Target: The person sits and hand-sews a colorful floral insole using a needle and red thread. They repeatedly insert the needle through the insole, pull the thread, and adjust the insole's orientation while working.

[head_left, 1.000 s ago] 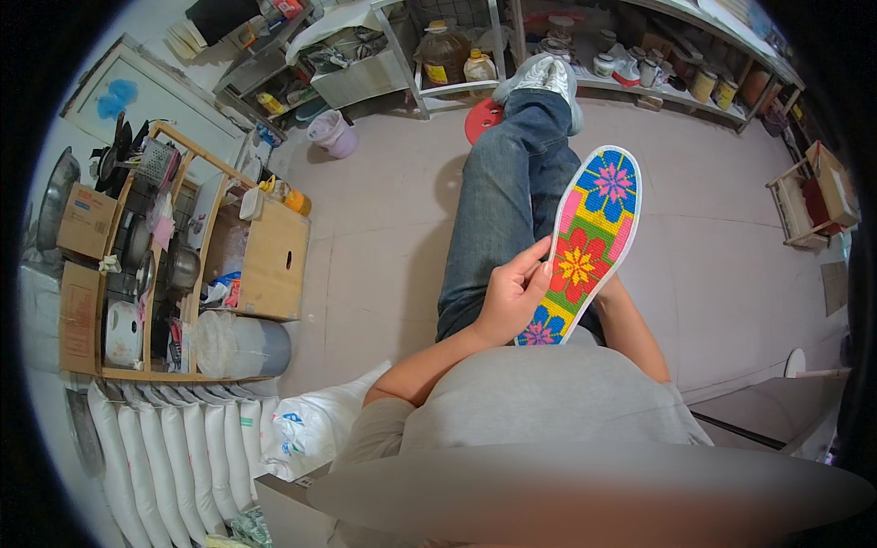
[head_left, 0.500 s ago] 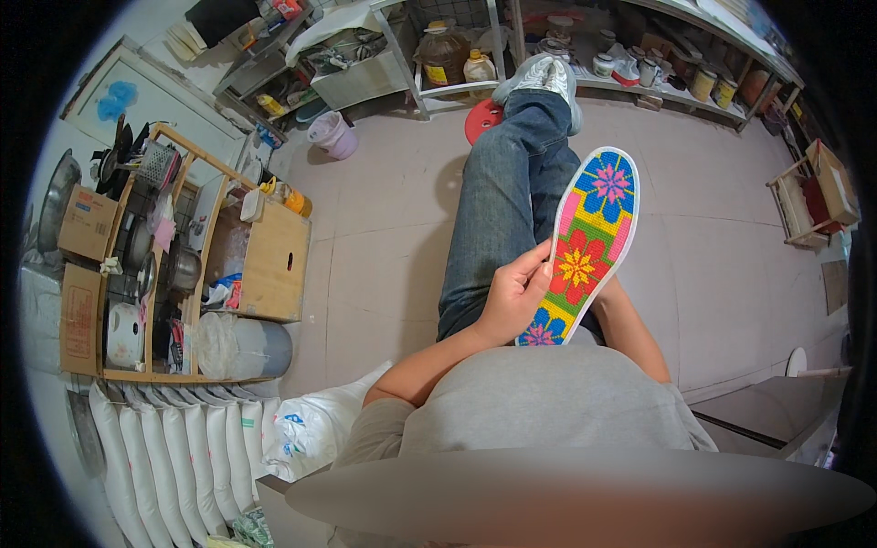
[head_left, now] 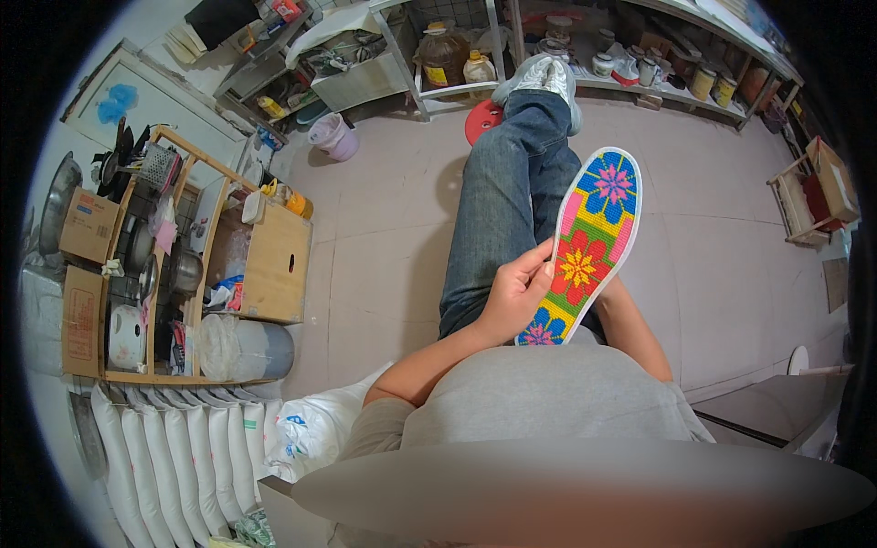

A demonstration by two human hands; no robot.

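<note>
A cross-stitched shoe insole stands up over my lap, white-edged, with blue, red and pink flowers on yellow and green. My left hand pinches its left edge between thumb and fingers, near the red flower. Behind the insole's right edge is my right hand; only the part by the wrist shows, and its fingers are hidden. The insole's lower end reaches down to my grey shirt. Beneath the insole my legs in blue jeans stretch forward, crossed near the white shoes.
A red round stool is beside my feet. Metal shelves with jars run along the far side. At left stand a lilac bucket, a wooden rack of pots and a plastic drum. White sacks line the lower left.
</note>
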